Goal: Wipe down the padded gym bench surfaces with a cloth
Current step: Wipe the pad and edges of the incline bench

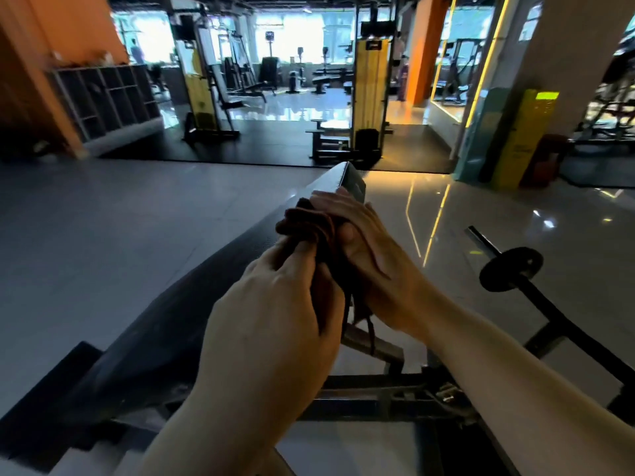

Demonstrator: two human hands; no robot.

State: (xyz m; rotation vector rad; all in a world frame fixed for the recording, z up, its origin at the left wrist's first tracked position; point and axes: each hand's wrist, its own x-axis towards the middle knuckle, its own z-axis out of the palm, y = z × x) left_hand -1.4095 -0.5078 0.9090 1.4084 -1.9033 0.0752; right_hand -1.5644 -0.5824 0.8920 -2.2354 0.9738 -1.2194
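While both hands are raised over the inclined black bench (165,304), they hold a dark brown cloth (305,219) between them. The left hand (275,304) has its fingers curled around the lower part of the cloth and grips it. The right hand (367,249) lies on the other side with fingers nearly straight, and its thumb presses the cloth against them. The cloth is bunched and sits near the upper end of the bench pad; whether it touches the pad, I cannot tell. At the right, above the shiny floor (86,235), a bar carries a round black plate (512,269). Far behind stand yellow machines (371,80) and an open shelf (103,94).
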